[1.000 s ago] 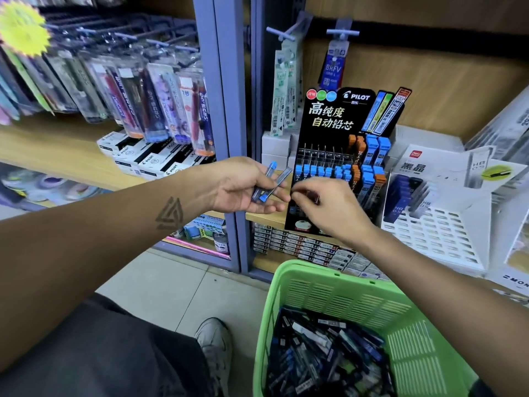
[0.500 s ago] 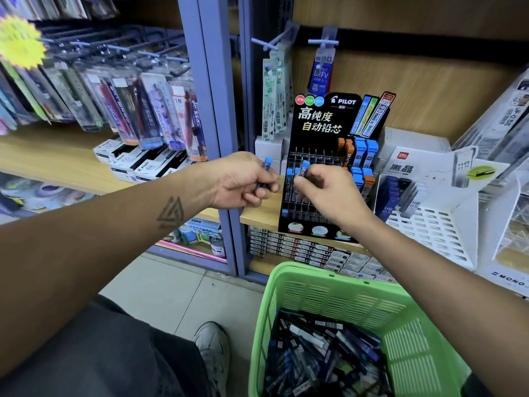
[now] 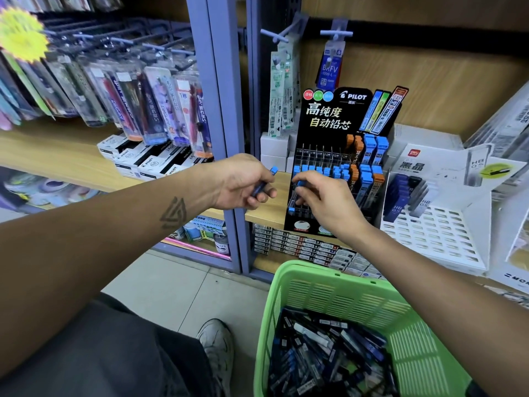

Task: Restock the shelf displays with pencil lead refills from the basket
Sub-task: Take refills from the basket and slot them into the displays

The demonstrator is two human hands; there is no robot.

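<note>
A black Pilot display rack [image 3: 329, 118] stands on the wooden shelf, its slots partly filled with blue-capped and orange-capped lead refill tubes [image 3: 369, 156]. My right hand [image 3: 326, 202] is at the rack's lower left slots, fingers pinching a blue-capped refill tube [image 3: 300, 183] against the rack. My left hand [image 3: 243, 181] hovers just left of the rack and grips another blue-capped refill tube [image 3: 264, 181]. Below, a green plastic basket [image 3: 343, 287] holds several loose refill tubes [image 3: 323, 353].
A white Deli display stand [image 3: 438, 230] with dark refills sits right of the rack. Packaged pens [image 3: 148, 104] hang on pegs at left over white Pilot boxes [image 3: 143, 161]. A grey shelf upright [image 3: 217, 110] divides the bays. My shoe [image 3: 217, 342] rests on the tiled floor.
My right hand took one of the two tubes from my left hand and carried it to the rack's left slots. My left hand now holds a single tube. The view shifted slightly.
</note>
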